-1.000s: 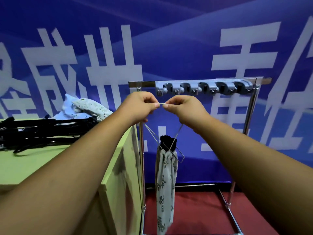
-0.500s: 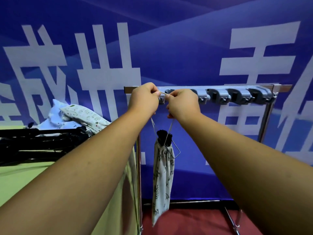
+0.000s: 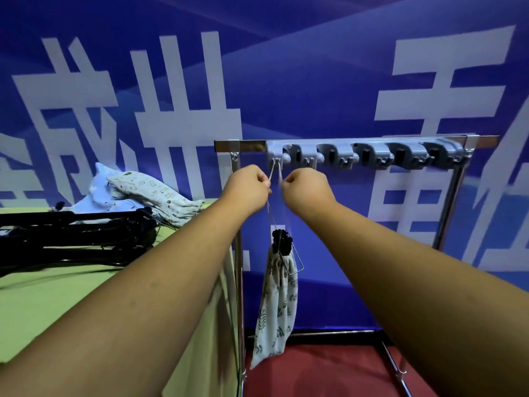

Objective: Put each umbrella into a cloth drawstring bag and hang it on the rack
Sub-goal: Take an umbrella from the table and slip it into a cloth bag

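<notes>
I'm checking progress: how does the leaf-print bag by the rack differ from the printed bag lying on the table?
The leaf-print drawstring bag hangs upright under the rack, its cord looped over the leftmost hook; the printed bag on the table lies flat. The hanging one is filled, with a black umbrella end poking out; what the table one holds cannot be told. The left hand and right hand hold only the hanging one's cord. Both are pale printed cloth.

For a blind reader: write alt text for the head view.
Both hands, left and right, pinch a drawstring looped over the rack's leftmost hook; a leaf-print bag hangs below. Black umbrellas lie on a green table.
</notes>
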`<state>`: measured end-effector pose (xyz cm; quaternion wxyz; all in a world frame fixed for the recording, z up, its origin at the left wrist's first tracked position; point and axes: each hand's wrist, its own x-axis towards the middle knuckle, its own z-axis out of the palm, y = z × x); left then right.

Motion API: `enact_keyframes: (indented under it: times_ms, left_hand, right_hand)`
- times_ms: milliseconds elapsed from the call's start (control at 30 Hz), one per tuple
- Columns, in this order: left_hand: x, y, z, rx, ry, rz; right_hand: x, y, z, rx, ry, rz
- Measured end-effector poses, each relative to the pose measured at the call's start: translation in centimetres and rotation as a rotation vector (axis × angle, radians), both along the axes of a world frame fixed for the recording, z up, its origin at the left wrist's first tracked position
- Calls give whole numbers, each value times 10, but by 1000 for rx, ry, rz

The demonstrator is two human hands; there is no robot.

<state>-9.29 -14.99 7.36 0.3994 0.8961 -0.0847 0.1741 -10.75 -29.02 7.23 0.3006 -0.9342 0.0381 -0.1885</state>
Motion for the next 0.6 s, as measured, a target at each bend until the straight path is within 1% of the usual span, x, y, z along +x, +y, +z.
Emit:
enact_keyframes:
  times_ms: [67,167,233,267,367,600]
  left_hand:
    - [-11,11,1,79,60,-28]
    - [-36,30,6,28,198,-96]
    - [-57,43,9,20,269,-137]
    - [-69,51,11,28,288,-150]
    - [-100,75,15,20,301,-146]
    - [-165,138,15,22,331,-83]
  right_hand:
    - [-12,1,2,-20,68,-21]
    - [-34,6,6,11,146,31]
    - [-51,14,8,64,152,61]
    - [-60,19,9,58,156,77]
    - [-85,37,12,-12,190,142]
    - [-139,93,14,-3,214,277]
